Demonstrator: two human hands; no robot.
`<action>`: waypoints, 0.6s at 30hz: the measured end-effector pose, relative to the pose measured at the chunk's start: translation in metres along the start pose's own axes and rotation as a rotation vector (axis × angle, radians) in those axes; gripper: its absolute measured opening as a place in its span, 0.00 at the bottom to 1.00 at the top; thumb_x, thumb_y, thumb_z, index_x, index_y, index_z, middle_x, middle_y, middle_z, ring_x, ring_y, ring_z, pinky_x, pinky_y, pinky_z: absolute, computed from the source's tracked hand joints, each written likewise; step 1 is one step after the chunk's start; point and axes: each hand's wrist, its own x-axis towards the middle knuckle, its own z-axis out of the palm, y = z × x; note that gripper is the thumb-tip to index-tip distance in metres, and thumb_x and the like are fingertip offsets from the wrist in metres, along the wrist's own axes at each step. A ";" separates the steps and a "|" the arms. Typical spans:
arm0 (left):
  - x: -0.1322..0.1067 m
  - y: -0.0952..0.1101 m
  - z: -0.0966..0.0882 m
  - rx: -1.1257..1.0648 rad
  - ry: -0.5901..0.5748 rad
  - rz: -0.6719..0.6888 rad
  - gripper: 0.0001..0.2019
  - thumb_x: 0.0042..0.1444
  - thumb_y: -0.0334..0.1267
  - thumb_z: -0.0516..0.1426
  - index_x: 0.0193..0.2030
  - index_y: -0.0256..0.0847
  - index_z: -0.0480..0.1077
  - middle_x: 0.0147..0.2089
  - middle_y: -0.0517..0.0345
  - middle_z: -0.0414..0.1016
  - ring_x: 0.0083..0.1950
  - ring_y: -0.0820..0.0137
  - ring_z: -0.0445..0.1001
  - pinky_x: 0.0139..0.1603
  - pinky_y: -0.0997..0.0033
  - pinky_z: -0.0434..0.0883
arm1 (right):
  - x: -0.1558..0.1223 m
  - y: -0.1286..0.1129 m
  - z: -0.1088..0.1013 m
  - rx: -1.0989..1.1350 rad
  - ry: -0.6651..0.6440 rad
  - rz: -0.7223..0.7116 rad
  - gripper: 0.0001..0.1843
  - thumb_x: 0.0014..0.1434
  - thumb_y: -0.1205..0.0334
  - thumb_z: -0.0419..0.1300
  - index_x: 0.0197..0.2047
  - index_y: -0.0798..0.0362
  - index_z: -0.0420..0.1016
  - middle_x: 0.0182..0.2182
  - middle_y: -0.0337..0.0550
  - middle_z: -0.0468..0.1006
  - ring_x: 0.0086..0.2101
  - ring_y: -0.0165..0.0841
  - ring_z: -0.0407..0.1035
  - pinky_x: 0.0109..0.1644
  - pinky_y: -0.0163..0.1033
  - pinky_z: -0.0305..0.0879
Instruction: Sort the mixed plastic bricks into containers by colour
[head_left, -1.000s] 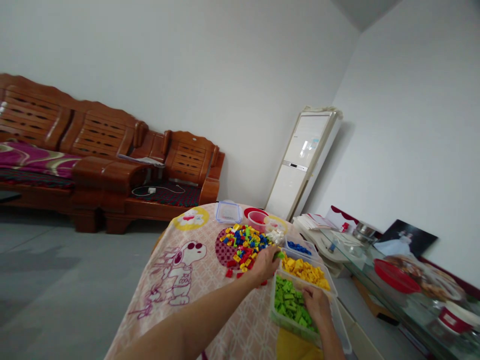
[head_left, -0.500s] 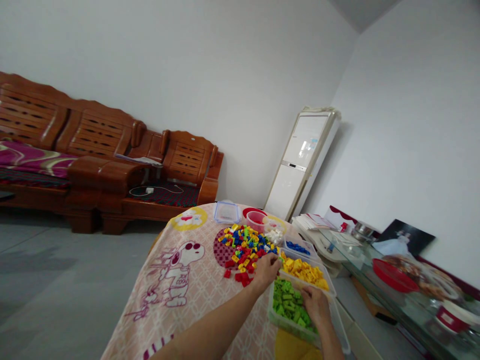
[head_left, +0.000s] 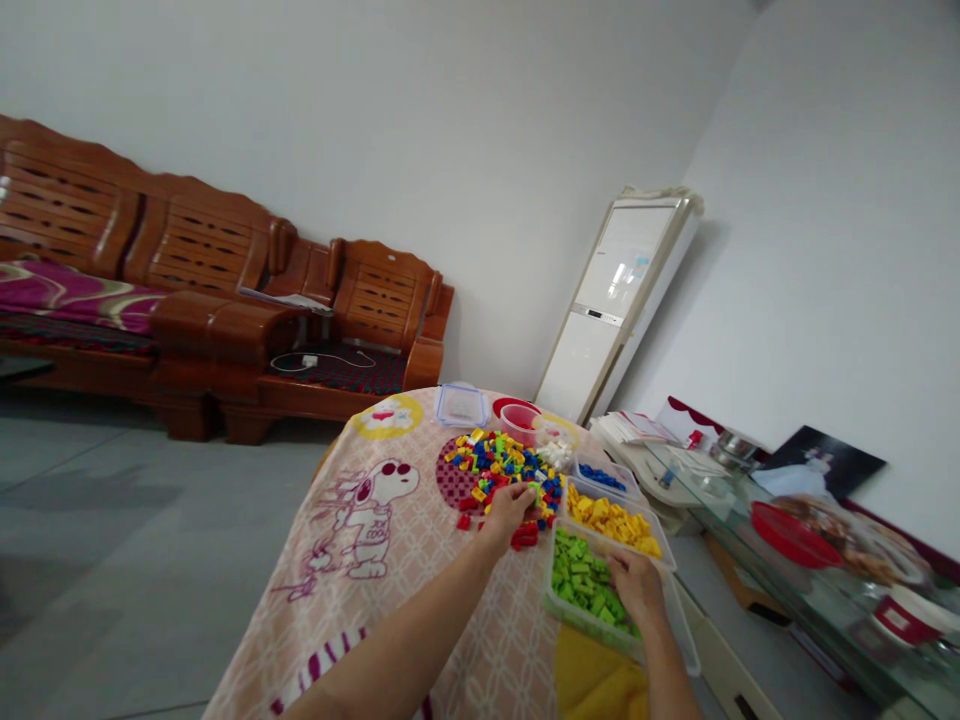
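Just beyond our nearer left hand [head_left: 508,516]: 1 mixed toy-brick pile [head_left: 501,456]; right hand [head_left: 636,586] at green bricks [head_left: 583,578]; grasps, we cannot tell.

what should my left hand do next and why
Probably pinch the green brick by the left hand's fingertips, if it isn't held already, which I can't tell. That hand is at the mixed pile, and the right hand is at a clear box of green bricks, so a green piece seems the natural pick.
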 end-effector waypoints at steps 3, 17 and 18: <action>-0.009 0.003 0.008 0.003 -0.062 -0.036 0.19 0.42 0.51 0.64 0.29 0.36 0.69 0.22 0.63 0.70 0.22 0.77 0.70 0.24 0.79 0.66 | -0.001 -0.003 -0.002 -0.011 -0.006 0.001 0.16 0.58 0.62 0.53 0.35 0.53 0.83 0.33 0.47 0.83 0.36 0.38 0.75 0.40 0.36 0.64; -0.041 -0.013 0.040 0.600 -0.292 0.341 0.15 0.54 0.41 0.57 0.45 0.38 0.77 0.38 0.53 0.78 0.33 0.70 0.75 0.35 0.71 0.73 | 0.002 -0.012 -0.005 -0.072 -0.013 0.020 0.15 0.59 0.63 0.53 0.35 0.54 0.83 0.34 0.48 0.83 0.38 0.37 0.75 0.40 0.35 0.62; -0.039 -0.010 0.036 0.668 -0.236 0.411 0.15 0.54 0.40 0.57 0.47 0.39 0.77 0.42 0.51 0.79 0.37 0.68 0.76 0.40 0.70 0.73 | 0.001 -0.011 -0.005 -0.070 -0.014 0.019 0.16 0.59 0.63 0.53 0.35 0.53 0.83 0.35 0.47 0.83 0.39 0.37 0.75 0.41 0.35 0.62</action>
